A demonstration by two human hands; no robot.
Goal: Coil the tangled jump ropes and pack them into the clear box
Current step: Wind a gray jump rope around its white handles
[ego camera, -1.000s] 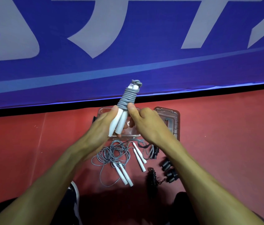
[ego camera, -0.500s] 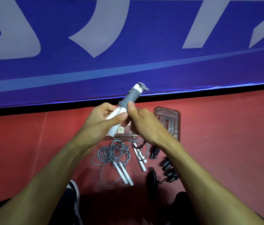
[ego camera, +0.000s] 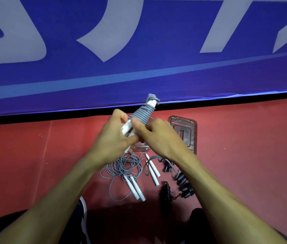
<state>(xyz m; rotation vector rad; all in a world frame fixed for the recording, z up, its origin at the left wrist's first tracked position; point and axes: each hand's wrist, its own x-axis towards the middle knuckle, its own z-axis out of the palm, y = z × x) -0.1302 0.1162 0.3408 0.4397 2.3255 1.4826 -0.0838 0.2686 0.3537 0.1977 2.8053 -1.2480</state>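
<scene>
Holding the wound jump rope (ego camera: pixel 140 118) up above the red floor (ego camera: pixel 245 155), I have both hands curled round it. My left hand (ego camera: pixel 112 140) grips the 2 white handles low down, fingers wrapped over them, thumb reaching across toward my other hand. My right hand (ego camera: pixel 158 138) pinches the bundle just beneath the grey coils, thumb pressed on the lowest turns. The bundle tilts up and to the right, its knotted grey end against the foot of the blue banner (ego camera: pixel 139 50).

The clear box (ego camera: pixel 142 147) sits on the floor under my hands, mostly hidden by them. Its lid (ego camera: pixel 183 132) lies flat just to the right of it.

Nearer to me, a loose grey rope (ego camera: pixel 121 169) lies tangled with 2 white handles pointing toward my knees. Beside it, to the right, another pair of white handles (ego camera: pixel 152 170) lies with a short grey loop. Further right, black ropes (ego camera: pixel 165 191) with black handles lie partly under my right forearm.
</scene>
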